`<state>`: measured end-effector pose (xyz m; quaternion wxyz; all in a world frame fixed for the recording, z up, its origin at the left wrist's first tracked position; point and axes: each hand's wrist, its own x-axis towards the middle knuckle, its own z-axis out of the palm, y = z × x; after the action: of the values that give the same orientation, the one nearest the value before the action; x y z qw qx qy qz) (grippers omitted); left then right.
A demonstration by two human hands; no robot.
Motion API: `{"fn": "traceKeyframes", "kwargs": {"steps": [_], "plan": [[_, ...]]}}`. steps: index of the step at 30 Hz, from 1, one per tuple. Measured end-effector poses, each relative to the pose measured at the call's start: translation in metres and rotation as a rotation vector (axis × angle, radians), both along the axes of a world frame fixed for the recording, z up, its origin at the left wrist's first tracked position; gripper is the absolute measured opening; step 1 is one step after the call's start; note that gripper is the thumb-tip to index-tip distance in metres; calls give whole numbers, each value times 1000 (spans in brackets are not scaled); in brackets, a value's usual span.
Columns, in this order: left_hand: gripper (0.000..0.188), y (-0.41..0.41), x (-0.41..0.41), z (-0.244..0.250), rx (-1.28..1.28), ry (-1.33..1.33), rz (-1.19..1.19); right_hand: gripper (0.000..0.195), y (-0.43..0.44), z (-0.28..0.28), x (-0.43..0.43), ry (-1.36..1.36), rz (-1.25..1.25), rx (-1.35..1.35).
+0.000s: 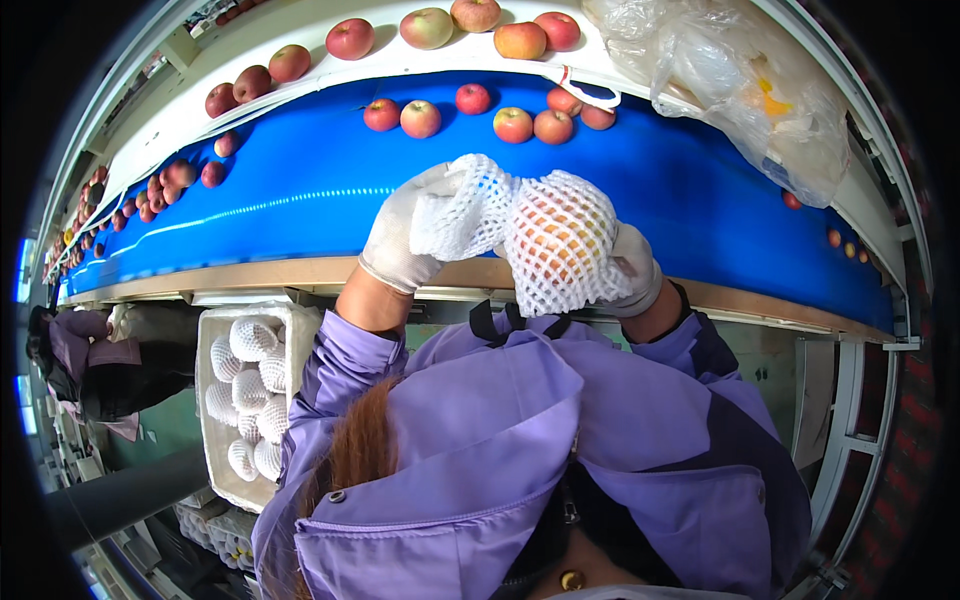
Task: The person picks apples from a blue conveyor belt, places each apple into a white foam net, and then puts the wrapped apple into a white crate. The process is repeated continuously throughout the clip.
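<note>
An apple (562,244) with red and yellow skin shows through a white foam fruit net (559,202), which wraps around it. My right hand (637,270), in a white glove, holds this netted apple from its right side; most of the fingers are hidden behind it. In my left hand (409,232), also gloved, is a second white foam net (472,206), bunched up and touching the first one. No apple can be seen inside this second net. Both hands are over the near edge of the blue conveyor belt (300,217).
Several loose apples (420,118) lie on the belt, more (350,39) along the white ledge behind it. Clear plastic bags (750,90) hang over the ledge at right. A white foam crate (206,450) at left holds several netted fruits (251,390). Another person (112,352) is at far left.
</note>
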<state>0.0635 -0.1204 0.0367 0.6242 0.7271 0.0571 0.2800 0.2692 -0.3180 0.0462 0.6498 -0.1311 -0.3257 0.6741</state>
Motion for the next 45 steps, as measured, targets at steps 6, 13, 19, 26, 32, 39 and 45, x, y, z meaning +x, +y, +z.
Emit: {"fn": "traceKeyframes", "kwargs": {"steps": [6, 13, 19, 26, 32, 39, 45], "plan": [[42, 2, 3, -8, 95, 114, 5, 49, 3, -13, 1, -86, -33, -112], [53, -2, 17, -33, 259, 247, -3, 37, 8, -24, -12, -632, -342, -98], [41, -6, 11, -29, -667, -82, -128, 41, 21, -26, -15, -911, -619, 88], [45, -34, 4, -4, -1069, -333, -181, 49, 28, -20, -1, 317, -241, -272], [36, -27, 9, 47, -477, 54, 111, 84, 34, -14, -10, -373, -461, -265], [48, -92, 29, 44, 440, -18, 584, 95, 54, 9, -26, -383, -889, -14], [35, -104, 48, 16, 29, -64, 598, 97, 54, 17, -20, -464, -953, 36]]}}
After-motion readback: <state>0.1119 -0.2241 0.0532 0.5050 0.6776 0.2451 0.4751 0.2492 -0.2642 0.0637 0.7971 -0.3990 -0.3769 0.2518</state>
